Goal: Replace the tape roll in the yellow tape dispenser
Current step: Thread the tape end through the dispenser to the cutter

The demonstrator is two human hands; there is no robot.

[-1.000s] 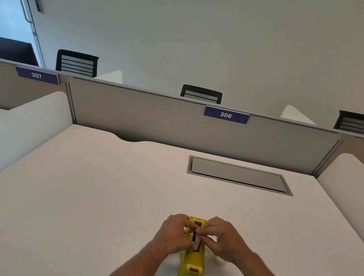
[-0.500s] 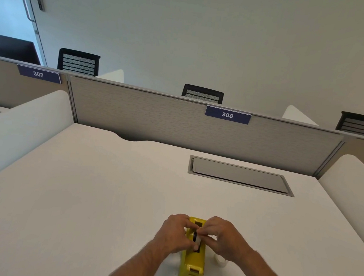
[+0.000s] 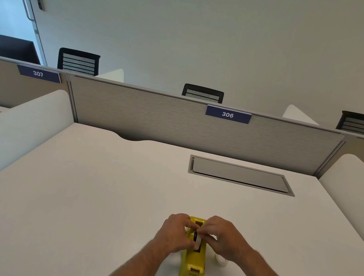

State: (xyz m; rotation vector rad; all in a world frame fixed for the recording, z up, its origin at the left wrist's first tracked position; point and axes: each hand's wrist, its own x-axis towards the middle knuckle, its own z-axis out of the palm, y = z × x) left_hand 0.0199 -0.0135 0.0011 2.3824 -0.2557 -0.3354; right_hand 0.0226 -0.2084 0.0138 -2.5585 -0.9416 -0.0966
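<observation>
A yellow tape dispenser (image 3: 192, 264) lies on the white desk (image 3: 105, 197) near its front edge, cutter end toward me. My left hand (image 3: 173, 234) and my right hand (image 3: 223, 237) meet over its middle. Both sets of fingertips pinch a tape roll (image 3: 197, 240), pale with a dark core, that sits in the dispenser's slot. A second, clear tape roll (image 3: 221, 260) lies flat on the desk just right of the dispenser, partly hidden by my right wrist.
A grey cable hatch (image 3: 239, 174) is set into the desk at the back right. Grey partitions with signs 306 (image 3: 227, 114) and 307 (image 3: 38, 73) close the back; white side panels flank the desk. Black chairs stand beyond.
Both hands stay on the roll in the dispenser with only slight finger shifts. The view has tilted a little.
</observation>
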